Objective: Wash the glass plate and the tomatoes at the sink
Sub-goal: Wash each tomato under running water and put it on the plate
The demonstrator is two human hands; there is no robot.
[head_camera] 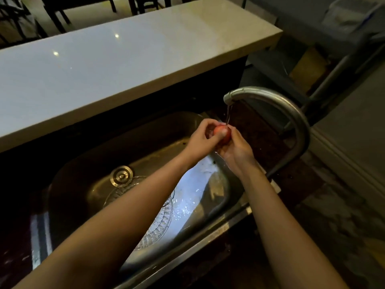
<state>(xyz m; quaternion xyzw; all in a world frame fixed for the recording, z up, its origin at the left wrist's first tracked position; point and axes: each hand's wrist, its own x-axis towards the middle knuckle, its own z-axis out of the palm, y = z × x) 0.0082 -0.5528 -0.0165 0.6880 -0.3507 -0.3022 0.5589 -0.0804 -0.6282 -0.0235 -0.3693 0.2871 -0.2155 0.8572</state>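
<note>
A red tomato (224, 133) sits between both hands under a thin stream of water from the curved metal tap (277, 105). My left hand (201, 140) curls its fingers and thumb round the tomato from the left. My right hand (237, 148) cups it from below and the right. The patterned glass plate (160, 224) lies on the bottom of the steel sink (145, 147), partly hidden under my left forearm. I see only this one tomato.
A round drain (121, 175) lies left of the plate. A long pale counter (125, 65) runs behind the sink. Dark worktop surrounds the basin. At the right are floor, a metal frame and a plastic bag (352, 15).
</note>
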